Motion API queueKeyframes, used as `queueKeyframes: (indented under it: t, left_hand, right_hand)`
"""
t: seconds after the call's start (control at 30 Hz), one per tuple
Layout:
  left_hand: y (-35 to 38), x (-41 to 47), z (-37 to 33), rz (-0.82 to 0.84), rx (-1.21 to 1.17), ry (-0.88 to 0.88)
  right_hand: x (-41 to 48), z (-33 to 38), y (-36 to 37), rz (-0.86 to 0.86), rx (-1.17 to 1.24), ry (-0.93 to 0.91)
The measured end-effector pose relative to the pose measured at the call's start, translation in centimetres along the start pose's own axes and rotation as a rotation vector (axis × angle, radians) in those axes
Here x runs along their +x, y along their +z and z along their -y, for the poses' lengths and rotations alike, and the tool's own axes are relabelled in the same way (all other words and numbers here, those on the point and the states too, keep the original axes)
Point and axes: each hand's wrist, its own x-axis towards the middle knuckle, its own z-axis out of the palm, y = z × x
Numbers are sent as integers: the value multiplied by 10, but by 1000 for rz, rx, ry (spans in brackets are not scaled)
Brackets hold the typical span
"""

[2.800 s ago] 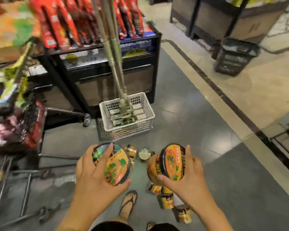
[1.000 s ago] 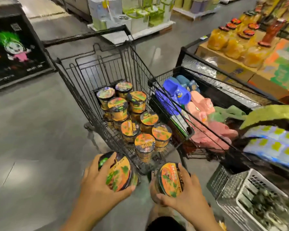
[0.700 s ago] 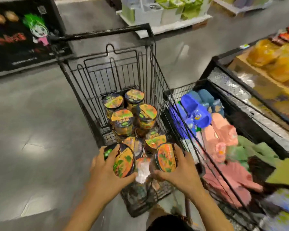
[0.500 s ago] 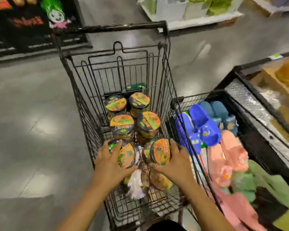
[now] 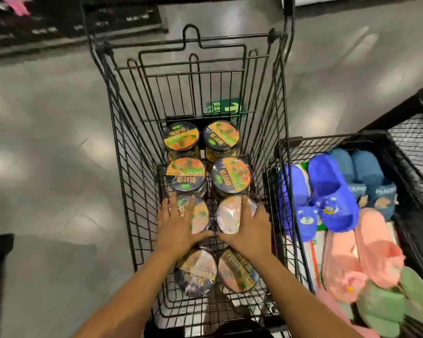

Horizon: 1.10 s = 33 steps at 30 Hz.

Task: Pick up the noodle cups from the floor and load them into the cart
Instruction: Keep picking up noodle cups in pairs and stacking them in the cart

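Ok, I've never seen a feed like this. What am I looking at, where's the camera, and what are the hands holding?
No machine here: a person works with bare hands, and the one camera sits on their head, looking forward and down. The left hand grips a noodle cup and the right hand grips a second noodle cup, both inside the wire cart. Six more cups sit there in two columns. Right of the cart, a bin holds blue slippers and pink slippers.
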Motion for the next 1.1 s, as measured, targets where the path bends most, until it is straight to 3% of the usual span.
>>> queueKeyframes:
  t: [0.2,0.43,0.57,0.63,0.7,0.83,1.1]
  left_hand:
    - [-7,-11,8,-28,22,34]
    - [-9,-61,18,-54,3,74]
    - [8,-100,29,18,73,136]
    - [16,-119,39,34,118,208]
    - [23,-137,54,22,123,290]
    - [36,-168,96,-5,144,430]
    - [63,-238,187,-54,226,532]
  right_hand:
    - [-9,5,-14,37,-45,13]
    - [-72,1,-9,-33,-21,64]
    - [-125,12,19,-10,-9,122]
    - [-149,21,41,-103,-39,138]
    - [-173,34,63,-176,7,183]
    - [-225,63,107,-148,110,321]
    - [-340,123,187,-273,233,545]
